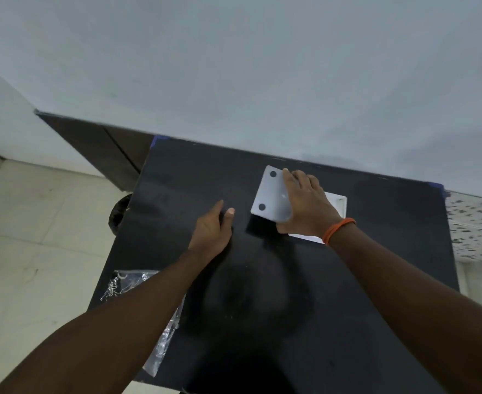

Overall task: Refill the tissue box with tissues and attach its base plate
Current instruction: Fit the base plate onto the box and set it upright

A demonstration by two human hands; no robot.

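Note:
My right hand [305,203] holds a white base plate [271,194] with two dark round pads, tilted up above the black table [262,294]. Its fingers wrap the plate's right side. Under and behind that hand lies a white tissue box [337,204], mostly hidden by hand and wrist. My left hand [212,226] rests on the table to the left of the plate, fingers loosely curled, with nothing in it. At the table's left front edge lies a clear plastic tissue wrapper [137,282], partly covered by my left forearm.
The black table stands against a pale wall [262,66]. A dark cabinet [106,149] is at the back left, with a dark round object [117,211] on the floor beside the table. A speckled surface [475,223] borders the right side.

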